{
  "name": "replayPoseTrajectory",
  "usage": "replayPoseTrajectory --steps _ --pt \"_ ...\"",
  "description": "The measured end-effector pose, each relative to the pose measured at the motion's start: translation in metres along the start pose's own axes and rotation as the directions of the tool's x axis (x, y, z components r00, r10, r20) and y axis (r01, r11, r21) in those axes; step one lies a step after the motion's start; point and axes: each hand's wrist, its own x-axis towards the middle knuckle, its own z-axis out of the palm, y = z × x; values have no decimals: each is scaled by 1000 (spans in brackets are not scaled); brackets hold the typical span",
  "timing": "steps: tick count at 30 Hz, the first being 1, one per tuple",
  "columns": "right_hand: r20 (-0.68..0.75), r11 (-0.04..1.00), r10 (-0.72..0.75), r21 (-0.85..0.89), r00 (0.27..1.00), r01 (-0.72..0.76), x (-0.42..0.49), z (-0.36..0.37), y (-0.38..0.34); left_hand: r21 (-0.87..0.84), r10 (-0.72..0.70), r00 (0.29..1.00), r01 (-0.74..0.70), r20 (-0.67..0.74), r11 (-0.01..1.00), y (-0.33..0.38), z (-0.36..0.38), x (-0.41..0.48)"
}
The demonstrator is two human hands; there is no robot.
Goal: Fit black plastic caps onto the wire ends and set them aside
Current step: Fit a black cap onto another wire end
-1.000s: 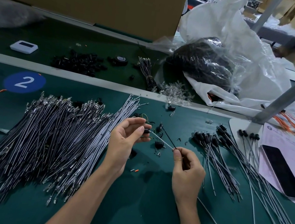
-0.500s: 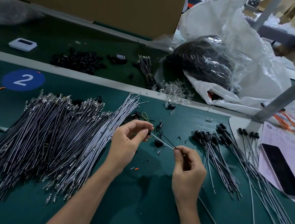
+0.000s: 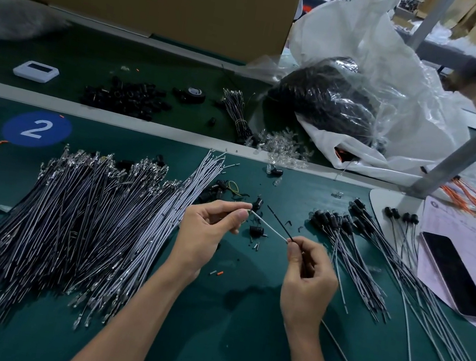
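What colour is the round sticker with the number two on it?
Blue, with a white numeral; the round sticker shows clearly in the head view.

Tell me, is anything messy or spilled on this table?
Yes. A few loose black caps and tiny orange scraps lie scattered across the middle of the green mat, not gathered in one spot. Nothing looks broken.

factory assembly line, green conveyor belt (image 3: pixel 231 354), numbered station marker (image 3: pixel 36 129), wire piles (image 3: pixel 81 216)
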Motion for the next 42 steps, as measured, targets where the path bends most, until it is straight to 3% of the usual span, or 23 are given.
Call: replayPoseTrajectory --steps 9,16,20,26,32,42 --pt "48 997 54 48 997 -56 1 -1 1 -22 -12 998 13 57 1000 5 -2 0" --pt "67 993 99 50 993 -102 2 -1 4 -184 -148 973 181 179 966 4 -4 -1" --pt "73 991 115 54 991 -119 2 -1 4 -180 -173 963 211 205 961 3 -5 0" --pt "77 994 108 23 991 -110 1 -1 4 -144 -159 981 174 116 974 1 -4 1" --pt "-19 999 49 -11 999 -49 1 1 2 -189 -111 994 111 9 976 0 -6 4" --pt "-7 996 -43 -75 999 43 0 1 0 -39 -12 999 14 49 999 -2 -5 3"
